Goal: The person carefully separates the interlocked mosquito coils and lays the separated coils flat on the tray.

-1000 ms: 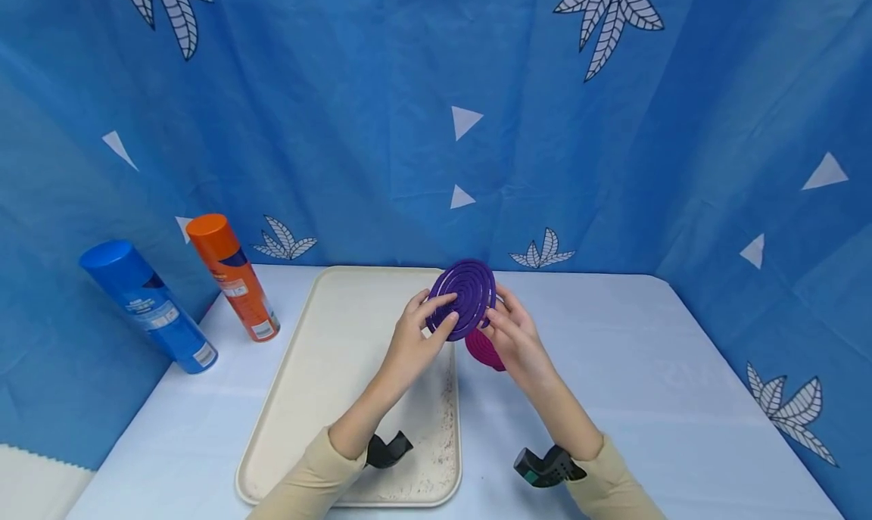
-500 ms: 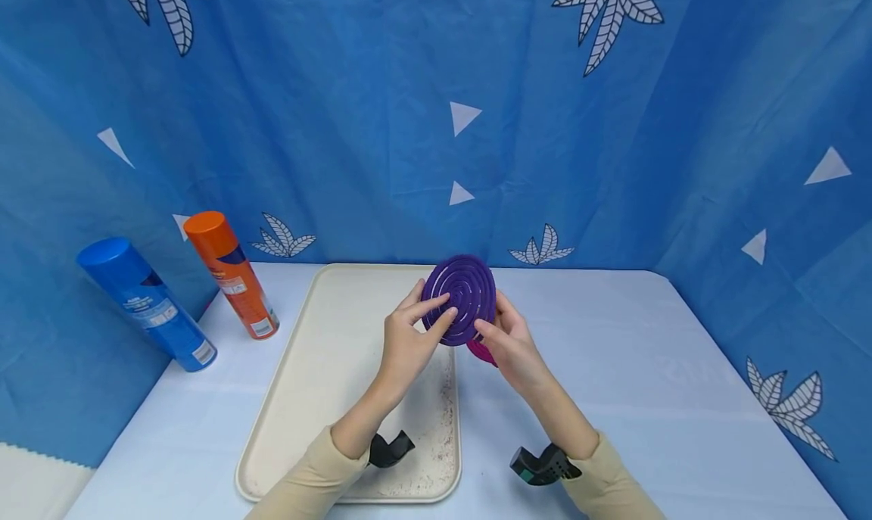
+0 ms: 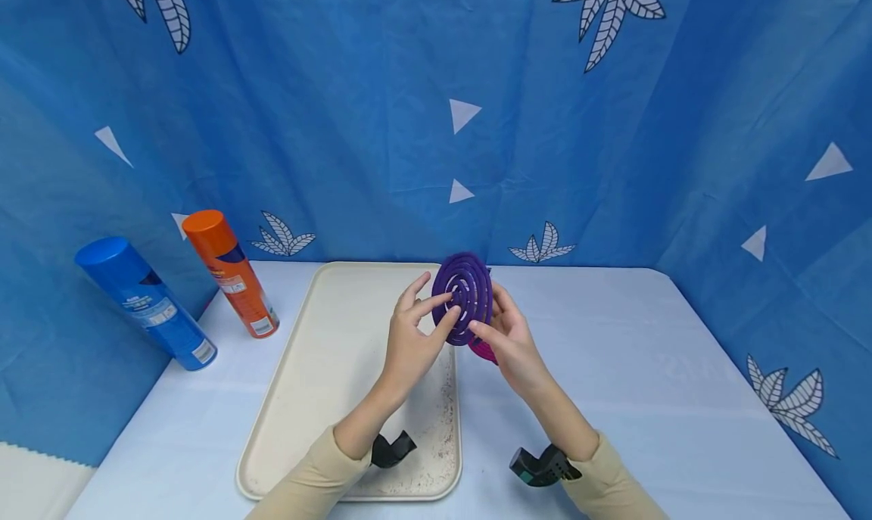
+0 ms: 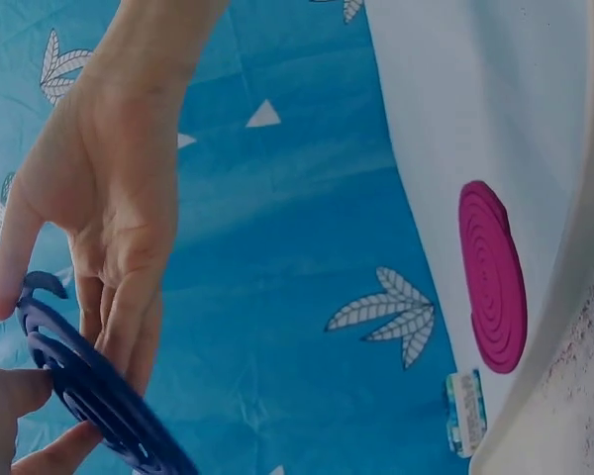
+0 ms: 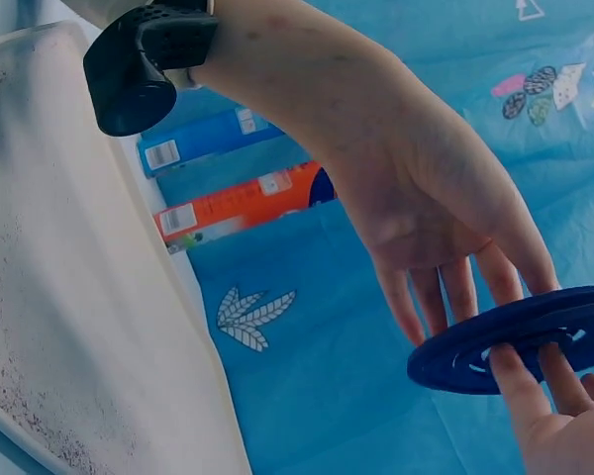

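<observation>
A purple mosquito coil is held up between both hands, over the tray's right edge in the head view. My left hand pinches it near the centre of the spiral with the thumb and a finger, while another finger points away. My right hand grips its right edge, thumb on the near face and fingers behind. In the left wrist view the purple coil appears nearly edge-on. A pink mosquito coil lies on the table beyond the tray, partly hidden behind the right hand in the head view.
A cream tray with speckled marks lies under the left arm. An orange spray can and a blue spray can stand at the left. A small labelled packet is near the pink coil. A blue patterned cloth hangs behind.
The purple coil first turned flatter towards the head camera, then tilted narrower again, with its spiral gaps showing more. One left finger has lifted off and straightened. Both arms stay almost in place.
</observation>
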A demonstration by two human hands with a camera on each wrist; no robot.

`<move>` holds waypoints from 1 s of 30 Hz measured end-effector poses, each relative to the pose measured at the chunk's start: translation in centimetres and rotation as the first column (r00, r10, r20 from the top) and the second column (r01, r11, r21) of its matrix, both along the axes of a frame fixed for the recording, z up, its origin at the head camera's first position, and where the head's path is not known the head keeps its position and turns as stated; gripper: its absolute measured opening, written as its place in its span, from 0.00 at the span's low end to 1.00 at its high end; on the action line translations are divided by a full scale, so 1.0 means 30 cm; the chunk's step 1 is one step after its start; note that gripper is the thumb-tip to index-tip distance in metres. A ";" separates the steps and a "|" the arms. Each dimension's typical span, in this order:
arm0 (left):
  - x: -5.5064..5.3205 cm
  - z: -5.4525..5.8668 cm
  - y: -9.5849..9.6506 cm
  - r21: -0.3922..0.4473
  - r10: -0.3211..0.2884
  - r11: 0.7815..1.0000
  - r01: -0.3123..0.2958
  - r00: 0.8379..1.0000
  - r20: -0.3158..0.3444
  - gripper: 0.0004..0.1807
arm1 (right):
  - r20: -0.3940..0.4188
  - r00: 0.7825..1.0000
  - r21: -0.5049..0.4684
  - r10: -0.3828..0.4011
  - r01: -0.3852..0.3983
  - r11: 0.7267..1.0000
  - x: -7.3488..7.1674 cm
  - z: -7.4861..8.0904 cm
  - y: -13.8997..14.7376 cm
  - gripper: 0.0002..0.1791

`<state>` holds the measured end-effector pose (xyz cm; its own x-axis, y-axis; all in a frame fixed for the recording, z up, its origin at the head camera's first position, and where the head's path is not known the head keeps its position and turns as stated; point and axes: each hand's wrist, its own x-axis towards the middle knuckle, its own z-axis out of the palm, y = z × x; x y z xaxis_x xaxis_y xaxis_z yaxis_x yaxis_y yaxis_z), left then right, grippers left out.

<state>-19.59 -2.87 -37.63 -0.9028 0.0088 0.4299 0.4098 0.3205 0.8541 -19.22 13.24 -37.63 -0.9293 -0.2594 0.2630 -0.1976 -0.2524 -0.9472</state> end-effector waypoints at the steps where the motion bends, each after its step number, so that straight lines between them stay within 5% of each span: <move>1: -0.001 -0.001 0.000 0.002 -0.004 1.000 0.004 1.000 0.007 0.19 | 0.001 1.000 0.009 -0.003 0.003 1.000 0.000 0.002 0.000 0.37; 12: -0.014 -0.005 -0.003 0.055 -0.071 0.996 0.067 0.996 0.060 0.18 | 0.039 0.999 0.043 -0.031 0.029 0.999 0.014 0.018 -0.001 0.32; 19: -0.013 0.003 -0.006 0.075 -0.111 0.991 0.109 0.994 0.019 0.16 | 0.096 0.995 -0.072 0.016 -0.009 0.997 0.005 0.029 0.007 0.25; 25: -0.011 0.003 -0.006 0.068 -0.133 0.989 0.128 0.989 0.061 0.13 | 0.133 0.991 -0.127 -0.015 0.032 0.991 -0.003 0.028 0.012 0.11; 30: -0.014 0.002 -0.007 0.090 -0.172 0.982 0.166 0.982 0.071 0.11 | 0.121 0.992 -0.160 0.039 -0.019 0.987 -0.007 0.029 0.022 0.12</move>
